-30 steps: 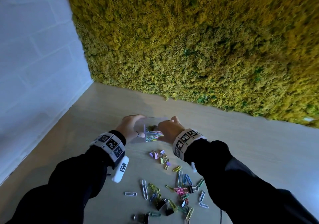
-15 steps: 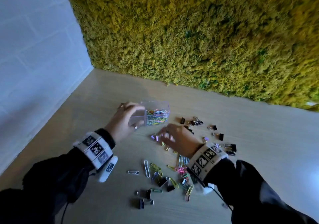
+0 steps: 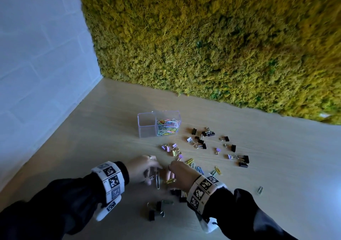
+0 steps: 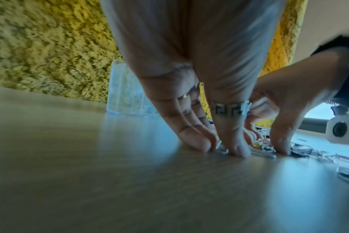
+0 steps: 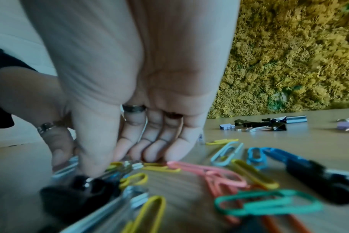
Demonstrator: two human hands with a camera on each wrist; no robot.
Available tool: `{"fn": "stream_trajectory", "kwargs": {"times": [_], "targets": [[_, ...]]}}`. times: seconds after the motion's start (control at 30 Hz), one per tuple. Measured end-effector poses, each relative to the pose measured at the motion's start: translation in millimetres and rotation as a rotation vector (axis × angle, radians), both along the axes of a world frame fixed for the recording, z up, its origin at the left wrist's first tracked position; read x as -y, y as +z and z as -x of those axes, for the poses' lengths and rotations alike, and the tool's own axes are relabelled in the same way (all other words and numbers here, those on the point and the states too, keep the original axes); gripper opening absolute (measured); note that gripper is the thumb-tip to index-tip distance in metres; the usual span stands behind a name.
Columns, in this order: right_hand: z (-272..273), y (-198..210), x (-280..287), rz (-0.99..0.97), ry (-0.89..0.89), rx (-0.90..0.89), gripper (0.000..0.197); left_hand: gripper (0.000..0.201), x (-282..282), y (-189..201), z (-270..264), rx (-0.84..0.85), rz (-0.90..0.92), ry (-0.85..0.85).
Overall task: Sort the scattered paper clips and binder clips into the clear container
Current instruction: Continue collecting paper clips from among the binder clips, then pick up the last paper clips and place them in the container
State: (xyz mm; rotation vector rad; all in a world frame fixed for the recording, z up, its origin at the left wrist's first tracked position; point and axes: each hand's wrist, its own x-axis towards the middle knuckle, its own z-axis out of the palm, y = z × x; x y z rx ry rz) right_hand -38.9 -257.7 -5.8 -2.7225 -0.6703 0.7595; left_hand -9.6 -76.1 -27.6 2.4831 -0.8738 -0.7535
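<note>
Left hand: the left hand (image 3: 143, 167) is down on the pale wooden counter (image 3: 276, 193), fingertips (image 4: 197, 144) pressing the surface beside a long silver paper clip (image 3: 157, 179); grip relaxed, fingers straight, nothing held.
Right hand: the right hand (image 3: 181, 175) is alongside, nearly touching the left; its fingers (image 5: 159, 151) reach straight down among the loose coloured paper clips (image 5: 219, 176). Whether that grip has closed on a clip, I cannot tell.
Container: the clear plastic two-compartment container (image 3: 147, 127) stands upright toward the counter's far edge, by the yellow-green moss wall (image 3: 212, 45). Its right compartment holds coloured paper clips; nothing shows in the left.
Binder clips: black and lilac binder clips (image 3: 217, 145) are scattered right of the container; a few more black ones (image 3: 156, 210) sit near the wrists.
</note>
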Motion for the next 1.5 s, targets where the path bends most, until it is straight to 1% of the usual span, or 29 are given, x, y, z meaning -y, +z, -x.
{"fn": "stream_trajectory", "kwargs": {"times": [0.1, 0.17, 0.3, 0.43, 0.47, 0.53, 0.6, 0.7, 0.73, 0.83, 0.87, 0.97, 1.07, 1.13, 1.2, 1.27, 1.33, 1.4, 1.5], "targets": [[1.3, 2.2, 6.4, -0.092, -0.065, -0.029, 0.024, 0.053, 5.7, 1.4, -1.6, 0.023, 0.001, -0.022], [2.0, 3.0, 6.7, -0.113, -0.084, -0.035, 0.017, 0.043, 8.3, 1.7, -2.9, 0.022, 0.007, -0.026], [4.1, 0.0, 4.4, -0.019, -0.052, -0.027, 0.023, 0.019, 14.1, 5.3, -4.2, 0.016, 0.016, -0.035], [5.6, -3.7, 4.9, 0.011, -0.056, -0.028, 0.025, 0.012, 13.5, 4.7, -1.0, 0.054, -0.038, -0.061], [5.9, -5.0, 5.3, 0.012, -0.086, -0.047, 0.026, 0.01, 11.3, 5.2, 0.4, 0.071, -0.024, -0.058], [5.5, -7.2, 6.4, 0.029, -0.082, -0.042, 0.028, 0.007, 3.7, 8.7, 1.2, 0.094, 0.006, 0.005], [5.1, -8.2, 7.8, 0.02, -0.052, -0.041, 0.028, 0.008, -4.0, 14.3, 2.4, 0.112, -0.032, 0.084], [1.9, -11.1, 10.6, -0.024, -0.011, 0.01, 0.021, 0.01, -4.3, 23.1, 8.2, 0.132, -0.16, 0.107], [0.7, -13.0, 11.6, -0.046, -0.022, 0.009, 0.019, 0.009, -1.8, 24.5, 10.1, 0.132, -0.172, 0.116], [-0.8, -11.0, 13.6, -0.098, -0.033, 0.0, 0.018, 0.023, 4.6, 23.0, 7.9, 0.097, -0.153, 0.156], [-1.0, -10.0, 14.0, -0.12, -0.041, -0.004, 0.018, 0.023, 6.7, 23.0, 6.5, 0.09, -0.156, 0.157], [-7.2, -2.3, 17.0, -0.168, -0.09, 0.036, 0.016, 0.018, 11.4, 24.3, 4.0, 0.061, -0.181, 0.154], [-31.1, 9.3, 26.2, -0.303, -0.171, 0.101, 0.012, 0.012, 11.8, 23.9, 4.2, 0.007, -0.183, 0.141], [-51.8, 22.6, 32.9, -0.37, -0.252, 0.197, 0.009, 0.009, 9.1, 21.1, 5.7, 0.008, -0.151, 0.154], [-72.7, 34.4, 33.3, -0.463, -0.337, 0.33, 0.01, 0.017, 5.7, 19.0, 7.7, -0.01, -0.119, 0.188], [-93.2, 43.2, 26.5, -0.522, -0.377, 0.428, 0.006, 0.016, 4.6, 23.8, 5.1, -0.025, -0.111, 0.2], [-108.7, 48.8, 15.8, -0.531, -0.393, 0.434, 0.003, 0.03, 3.1, 34.2, -2.7, -0.028, -0.069, 0.247], [-120.9, 48.7, 10.4, -0.503, -0.416, 0.393, 0.008, 0.04, 4.1, 50.6, -19.1, -0.003, 0.068, 0.325], [-127.4, 43.9, 15.3, -0.436, -0.462, 0.405, 0.019, 0.035, 15.2, 82.6, -52.7, 0.111, 0.247, 0.469]]}}
